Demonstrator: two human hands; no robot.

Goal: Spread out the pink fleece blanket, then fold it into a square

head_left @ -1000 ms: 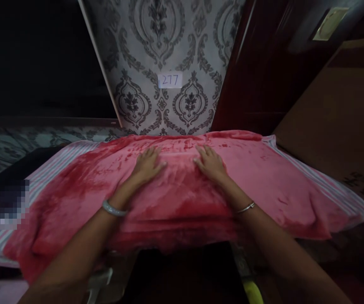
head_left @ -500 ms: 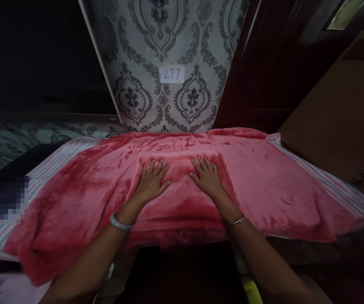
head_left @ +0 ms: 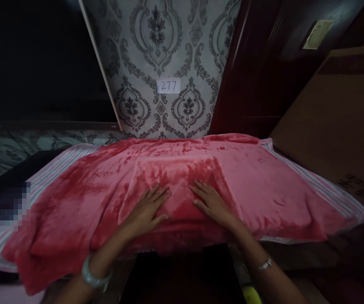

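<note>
Under the left hand (head_left: 146, 210) and right hand (head_left: 212, 204), both flat, lies plush, streaky pink-red blanket (head_left: 179, 202).

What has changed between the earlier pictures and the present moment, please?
The left hand and right hand have moved back over the red cloth, toward the person. Nothing was grasped or released. The red cloth remains spread over the striped cloth; the "277" label remains on the wall.

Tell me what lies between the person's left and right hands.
In the head view, only a stretch of soft red plush fabric lies between the left hand and the right hand.
</note>
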